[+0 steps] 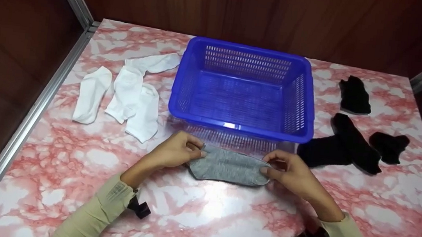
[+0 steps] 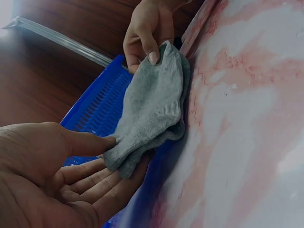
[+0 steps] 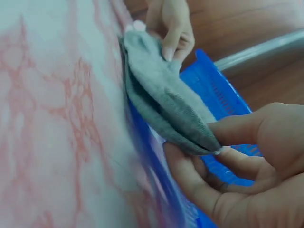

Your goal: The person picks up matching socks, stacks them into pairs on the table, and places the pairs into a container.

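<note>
One end each, the left hand (image 1: 176, 151) and right hand (image 1: 293, 171) pinch gray ankle socks (image 1: 231, 167), whose long axis lies between them, roughly parallel to the far edge of the tabletop (image 1: 168, 228); just beyond stands the blue plastic basket (image 1: 264, 132).
</note>
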`<state>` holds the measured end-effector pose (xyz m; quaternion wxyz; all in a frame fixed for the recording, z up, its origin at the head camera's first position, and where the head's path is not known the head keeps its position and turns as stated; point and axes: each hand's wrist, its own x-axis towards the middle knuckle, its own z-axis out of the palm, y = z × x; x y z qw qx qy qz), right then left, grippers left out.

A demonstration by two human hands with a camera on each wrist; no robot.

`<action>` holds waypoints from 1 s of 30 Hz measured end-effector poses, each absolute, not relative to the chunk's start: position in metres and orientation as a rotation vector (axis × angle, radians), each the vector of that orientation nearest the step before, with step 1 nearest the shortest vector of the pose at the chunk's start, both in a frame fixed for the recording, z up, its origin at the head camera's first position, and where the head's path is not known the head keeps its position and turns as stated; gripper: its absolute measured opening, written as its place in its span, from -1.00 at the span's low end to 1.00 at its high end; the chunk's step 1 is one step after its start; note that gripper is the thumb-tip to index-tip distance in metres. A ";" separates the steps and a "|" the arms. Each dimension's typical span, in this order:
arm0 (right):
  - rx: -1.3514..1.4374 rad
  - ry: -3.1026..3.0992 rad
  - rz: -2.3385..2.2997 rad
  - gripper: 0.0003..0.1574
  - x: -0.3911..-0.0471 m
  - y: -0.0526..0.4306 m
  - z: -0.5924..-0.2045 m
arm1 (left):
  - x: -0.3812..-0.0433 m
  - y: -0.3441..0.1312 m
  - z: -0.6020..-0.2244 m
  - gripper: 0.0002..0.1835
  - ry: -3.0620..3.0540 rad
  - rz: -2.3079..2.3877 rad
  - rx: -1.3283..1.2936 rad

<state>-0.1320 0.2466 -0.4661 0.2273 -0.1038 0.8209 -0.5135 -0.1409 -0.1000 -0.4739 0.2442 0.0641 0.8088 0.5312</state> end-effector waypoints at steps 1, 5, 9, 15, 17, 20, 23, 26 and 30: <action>-0.249 2.220 -1.454 -0.69 -0.131 0.248 -0.467 | -0.141 -0.101 -0.474 -0.65 2.207 1.451 0.177; -0.198 2.134 -1.549 -0.58 -0.129 0.254 -0.468 | -0.142 -0.105 -0.471 -0.69 2.229 1.430 0.188; -0.241 2.148 -1.592 -0.56 -0.128 0.256 -0.465 | -0.142 -0.106 -0.468 -0.65 2.232 1.426 0.187; -0.284 2.219 -1.584 -0.71 -0.128 0.253 -0.455 | -0.142 -0.108 -0.459 -0.61 2.220 1.455 0.198; -0.298 2.268 -1.556 -0.76 -0.129 0.252 -0.451 | -0.142 -0.109 -0.454 -0.62 2.228 1.462 0.223; -0.338 2.306 -1.545 -0.78 -0.130 0.250 -0.446 | -0.142 -0.110 -0.447 -0.61 2.245 1.471 0.265; -0.401 2.306 -1.585 -0.76 -0.132 0.249 -0.441 | -0.143 -0.112 -0.441 -0.60 2.261 1.483 0.313; -0.444 2.298 -1.624 -0.74 -0.134 0.249 -0.435 | -0.145 -0.113 -0.435 -0.61 2.245 1.514 0.321; -0.446 2.311 -1.640 -0.74 -0.138 0.246 -0.426 | -0.148 -0.114 -0.426 -0.60 2.232 1.555 0.309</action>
